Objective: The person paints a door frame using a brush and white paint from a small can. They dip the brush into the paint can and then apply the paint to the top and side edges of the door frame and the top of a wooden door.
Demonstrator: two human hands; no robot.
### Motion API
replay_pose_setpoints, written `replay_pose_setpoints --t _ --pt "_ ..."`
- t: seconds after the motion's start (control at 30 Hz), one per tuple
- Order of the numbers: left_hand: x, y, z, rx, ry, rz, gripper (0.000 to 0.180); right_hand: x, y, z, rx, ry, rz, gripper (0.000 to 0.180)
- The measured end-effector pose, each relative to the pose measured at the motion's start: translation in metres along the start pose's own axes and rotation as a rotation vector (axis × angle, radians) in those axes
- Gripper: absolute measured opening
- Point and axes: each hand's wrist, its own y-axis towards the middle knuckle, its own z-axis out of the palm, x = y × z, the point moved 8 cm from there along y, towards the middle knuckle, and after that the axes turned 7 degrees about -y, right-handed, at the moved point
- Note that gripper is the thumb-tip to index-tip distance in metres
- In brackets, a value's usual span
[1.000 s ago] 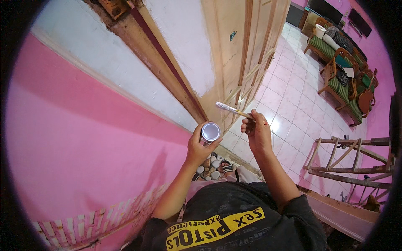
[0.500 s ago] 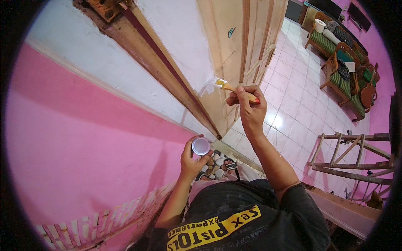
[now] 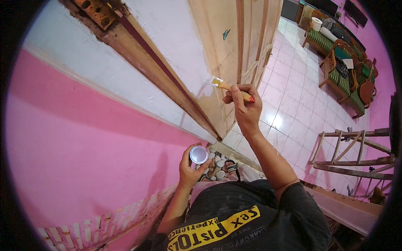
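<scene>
The right hand (image 3: 248,109) grips a brush (image 3: 225,86), bristles (image 3: 215,80) at the edge of the white paint (image 3: 182,42) on the door (image 3: 222,52), seemingly touching it. The left hand (image 3: 189,170) clasps an open can (image 3: 199,154) near the door's bottom corner, above pebbles (image 3: 216,167) beside the tiled floor (image 3: 288,106).

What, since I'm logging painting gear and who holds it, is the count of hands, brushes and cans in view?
Left hand and right hand: 2
Brush, in the right hand: 1
Can, in the left hand: 1
Total: 4
</scene>
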Motion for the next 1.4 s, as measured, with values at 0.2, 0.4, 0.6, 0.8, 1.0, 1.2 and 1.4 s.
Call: replay_pose_setpoints --t 0.2,0.4,0.6,0.8,1.0,1.2,1.4 --pt "0.000 -0.010 -0.004 -0.024 -0.027 0.040 0.065 -0.021 -0.015 -0.023 0.029 -0.138 0.089 0.020" --pt "0.003 -0.014 -0.005 0.005 0.034 0.030 0.069 -0.029 -0.001 -0.007 0.047 -0.215 0.037 0.021" --pt "0.001 -0.019 -0.010 -0.024 -0.041 0.008 0.068 0.005 -0.001 -0.013 0.000 -0.103 -0.076 0.020" --pt "-0.002 -0.017 -0.005 0.000 0.009 0.022 0.067 -0.023 0.002 -0.019 0.033 -0.182 0.031 0.021" --pt "-0.003 -0.019 -0.005 0.002 -0.013 -0.009 0.067 0.037 0.018 0.000 0.011 -0.136 -0.171 0.021" --pt "-0.001 -0.022 -0.006 0.019 -0.011 -0.015 0.066 0.022 0.004 -0.019 0.049 -0.265 -0.101 0.017" --pt "-0.001 -0.022 -0.005 0.031 -0.011 -0.014 0.068 0.037 0.013 0.001 0.129 -0.290 -0.210 0.015"
